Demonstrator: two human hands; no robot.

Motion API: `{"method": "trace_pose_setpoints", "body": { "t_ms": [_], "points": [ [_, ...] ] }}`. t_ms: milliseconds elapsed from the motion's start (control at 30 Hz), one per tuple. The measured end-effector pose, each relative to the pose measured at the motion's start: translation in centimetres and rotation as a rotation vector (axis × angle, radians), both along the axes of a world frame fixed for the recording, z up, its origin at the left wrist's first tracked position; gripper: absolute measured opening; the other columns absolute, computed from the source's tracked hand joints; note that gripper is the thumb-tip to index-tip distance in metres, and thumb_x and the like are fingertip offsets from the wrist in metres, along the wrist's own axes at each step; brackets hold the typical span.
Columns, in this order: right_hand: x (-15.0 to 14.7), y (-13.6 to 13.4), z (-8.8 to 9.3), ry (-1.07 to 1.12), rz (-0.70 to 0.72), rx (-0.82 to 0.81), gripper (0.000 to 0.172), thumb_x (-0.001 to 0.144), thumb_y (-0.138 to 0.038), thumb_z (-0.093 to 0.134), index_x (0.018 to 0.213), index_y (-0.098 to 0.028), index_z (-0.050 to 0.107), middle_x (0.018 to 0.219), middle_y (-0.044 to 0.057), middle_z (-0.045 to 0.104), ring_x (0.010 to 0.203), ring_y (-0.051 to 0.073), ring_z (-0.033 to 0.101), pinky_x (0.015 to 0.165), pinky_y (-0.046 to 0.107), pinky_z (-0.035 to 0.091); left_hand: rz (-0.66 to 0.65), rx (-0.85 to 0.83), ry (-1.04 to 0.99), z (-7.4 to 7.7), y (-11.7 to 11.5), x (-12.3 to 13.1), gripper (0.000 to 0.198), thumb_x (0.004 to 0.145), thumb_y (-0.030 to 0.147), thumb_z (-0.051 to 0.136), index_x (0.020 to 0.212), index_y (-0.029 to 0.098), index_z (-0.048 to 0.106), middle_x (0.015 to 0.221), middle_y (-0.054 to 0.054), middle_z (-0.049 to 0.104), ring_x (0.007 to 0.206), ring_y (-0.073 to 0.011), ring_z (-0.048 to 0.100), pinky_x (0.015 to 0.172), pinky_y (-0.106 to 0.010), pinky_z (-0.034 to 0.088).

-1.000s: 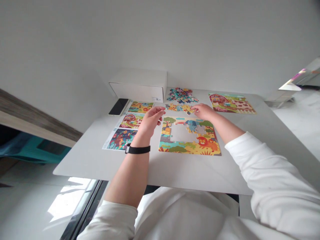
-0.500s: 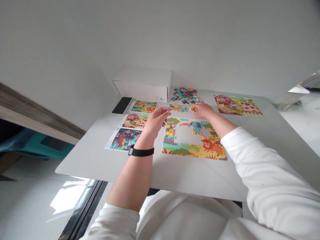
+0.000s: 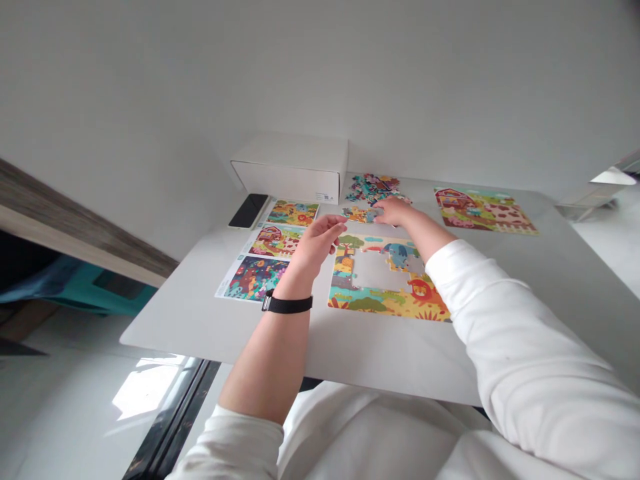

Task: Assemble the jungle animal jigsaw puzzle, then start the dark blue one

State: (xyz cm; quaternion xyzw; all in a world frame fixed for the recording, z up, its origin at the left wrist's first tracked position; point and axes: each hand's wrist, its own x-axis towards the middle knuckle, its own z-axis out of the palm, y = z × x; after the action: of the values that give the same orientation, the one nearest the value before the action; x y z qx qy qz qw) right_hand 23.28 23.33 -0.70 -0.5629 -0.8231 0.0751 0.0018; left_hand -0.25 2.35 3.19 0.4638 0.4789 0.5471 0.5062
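My left hand [image 3: 323,243] hovers over the left edge of the partly built animal puzzle [image 3: 367,304], thumb and fingers pinched together. Whatever is between its fingertips is too small to make out. The puzzle shows an elephant, a lion and trees around a gap in its middle. Beyond its far edge, my right hand [image 3: 395,211] reaches down to a short row of loose puzzle pieces [image 3: 356,214], its fingers closed on a piece at the row's right end. Part of that piece is hidden by the fingers. My right sleeve covers the puzzle's right side.
A heap of mixed puzzle pieces [image 3: 373,187] lies behind the row, beside a white box [image 3: 287,179]. To the left are a black phone [image 3: 249,211] and a printed picture sheet [image 3: 260,277]. A finished farm puzzle [image 3: 487,211] lies at the right of the white table [image 3: 200,333].
My right hand has shifted left along the row of loose pieces, and its forearm now covers more of the animal puzzle's right side. My left hand keeps its pinch nearly in place. The view has turned slightly.
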Motion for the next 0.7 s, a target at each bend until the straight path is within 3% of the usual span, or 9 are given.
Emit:
{"method": "trace_pose_setpoints", "body": {
  "t_ms": [100, 200, 400, 533, 700],
  "points": [
    [-0.3, 0.8, -0.1, 0.023, -0.020, -0.033, 0.064, 0.072, -0.046, 0.096, 0.132, -0.029, 0.082, 0.135, 0.011, 0.077, 0.106, 0.031, 0.075, 0.094, 0.039, 0.058, 0.000, -0.013, 0.012, -0.1, 0.1, -0.1, 0.023, 0.085, 0.033, 0.078, 0.103, 0.020, 0.074, 0.092, -0.002, 0.069, 0.065, -0.0077, 0.053, 0.054, -0.019, 0.039],
    [-0.4, 0.8, 0.1, 0.093, -0.053, -0.001, 0.061, 0.066, -0.037, 0.100, 0.123, -0.027, 0.083, 0.131, 0.012, 0.077, 0.110, 0.032, 0.073, 0.096, 0.041, 0.057, 0.001, -0.018, 0.019, -0.4, 0.2, 0.0, 0.023, 0.085, 0.034, 0.077, 0.104, 0.020, 0.074, 0.092, -0.002, 0.069, 0.064, -0.0075, 0.052, 0.053, -0.019, 0.037],
    [0.7, -1.1, 0.8, 0.473, -0.065, -0.032, 0.025, 0.076, -0.016, 0.086, 0.100, -0.021, 0.079, 0.098, 0.005, 0.078, 0.093, 0.024, 0.071, 0.092, 0.039, 0.057, -0.016, -0.015, 0.030, -0.6, 0.2, 0.3, 0.024, 0.083, 0.033, 0.077, 0.103, 0.020, 0.074, 0.090, -0.001, 0.068, 0.064, -0.0077, 0.054, 0.054, -0.019, 0.038],
    [3.5, -4.2, 1.9, 0.872, -0.108, -0.146, 0.028, 0.074, -0.014, 0.088, 0.098, -0.021, 0.074, 0.085, 0.001, 0.071, 0.080, 0.019, 0.065, 0.084, 0.037, 0.058, -0.033, -0.022, 0.056, -0.7, 0.2, 0.7, 0.028, 0.082, 0.036, 0.078, 0.105, 0.020, 0.074, 0.091, -0.002, 0.069, 0.064, -0.0082, 0.055, 0.053, -0.020, 0.038],
    [8.5, -10.6, 3.4, 1.231, -0.171, -0.271, 0.041, 0.070, -0.024, 0.092, 0.105, -0.024, 0.071, 0.088, -0.001, 0.067, 0.081, 0.019, 0.066, 0.077, 0.036, 0.060, -0.084, -0.030, 0.086, -1.1, 0.2, 1.5, 0.032, 0.081, 0.040, 0.079, 0.105, 0.020, 0.075, 0.085, 0.000, 0.067, 0.062, -0.0087, 0.053, 0.054, -0.021, 0.039]
  ]
}}
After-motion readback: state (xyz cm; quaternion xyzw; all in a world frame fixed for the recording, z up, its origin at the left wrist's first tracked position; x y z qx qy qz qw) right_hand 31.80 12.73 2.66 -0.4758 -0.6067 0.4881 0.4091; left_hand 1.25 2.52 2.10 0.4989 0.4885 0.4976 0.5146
